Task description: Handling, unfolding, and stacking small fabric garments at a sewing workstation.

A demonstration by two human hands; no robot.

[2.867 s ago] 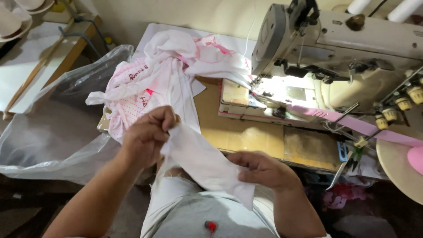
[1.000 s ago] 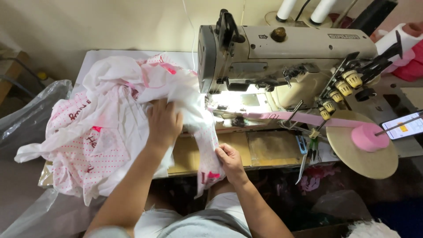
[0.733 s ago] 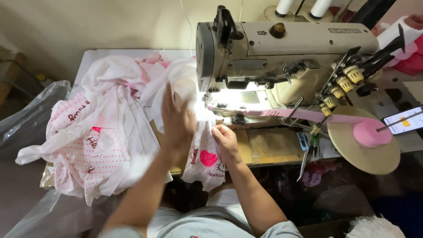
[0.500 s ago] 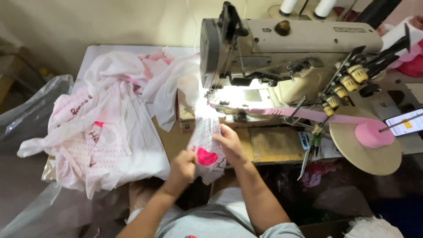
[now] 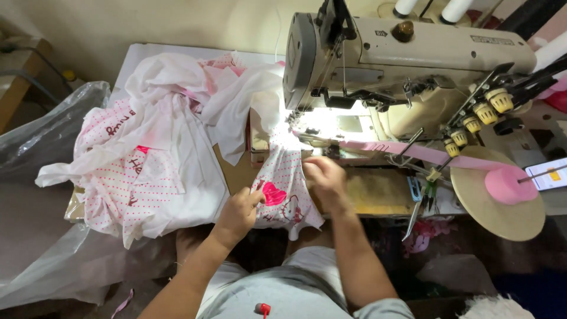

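Where the clear bag [image 5: 53,136] sags off the worktop [image 5: 378,195], we see a heap [image 5: 147,153] of white, pink-dotted cloth. Next comes our left hand [image 5: 238,214], pinching the edge of a dotted piece [image 5: 280,189] with a pink heart. Our right hand [image 5: 323,180] is closed on its upper right edge — just below the lit needle of the sewing machine [image 5: 401,65]. Farther right sits a pink tape spool [image 5: 507,184].

soft matt cloth garment [image 5: 283,183]; glossy enamelled metal sewing machine [image 5: 413,65].
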